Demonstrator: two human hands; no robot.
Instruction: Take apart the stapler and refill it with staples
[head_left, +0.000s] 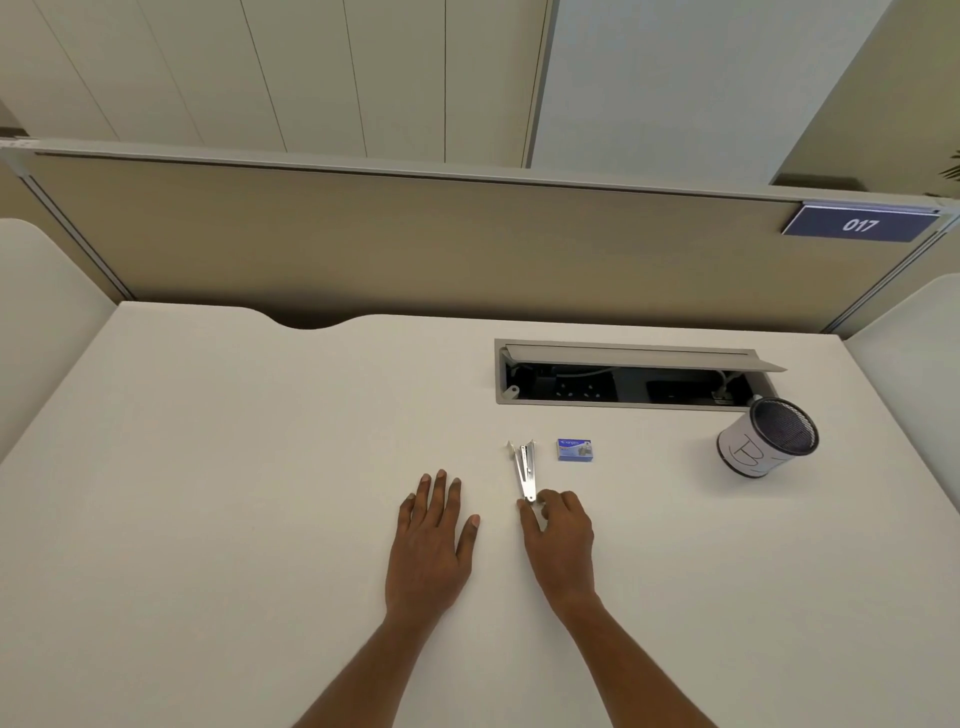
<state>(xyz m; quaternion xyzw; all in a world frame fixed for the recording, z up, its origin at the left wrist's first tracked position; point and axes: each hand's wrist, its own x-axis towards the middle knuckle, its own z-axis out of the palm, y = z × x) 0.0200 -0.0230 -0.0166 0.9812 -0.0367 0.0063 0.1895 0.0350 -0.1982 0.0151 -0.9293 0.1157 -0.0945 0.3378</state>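
One stapler (524, 473) lies on the white desk (260, 467), swung open so that its metal arms fan apart at the far end and meet at the hinge on the near end. Two bare hands are in view. The right hand (563, 540) is at the stapler's near end, thumb and curled fingertips pinching the hinge between them. The left hand (431, 540) lies flat on the desk just left of the stapler, palm down, fingers straight and slightly spread, holding nothing and not touching the stapler. One small blue box of staples (575, 449) sits closed just right of the stapler's far end, apart from it. Well to the right of the stapler stands one black mesh pen cup (763, 439) wrapped in a white label. Beyond the stapler and a little to its right, one recessed cable tray (623, 356) is set into the desk with its lid raised. Farther behind the stapler runs one beige partition (363, 244), carrying one blue sign (860, 223) that reads 017.
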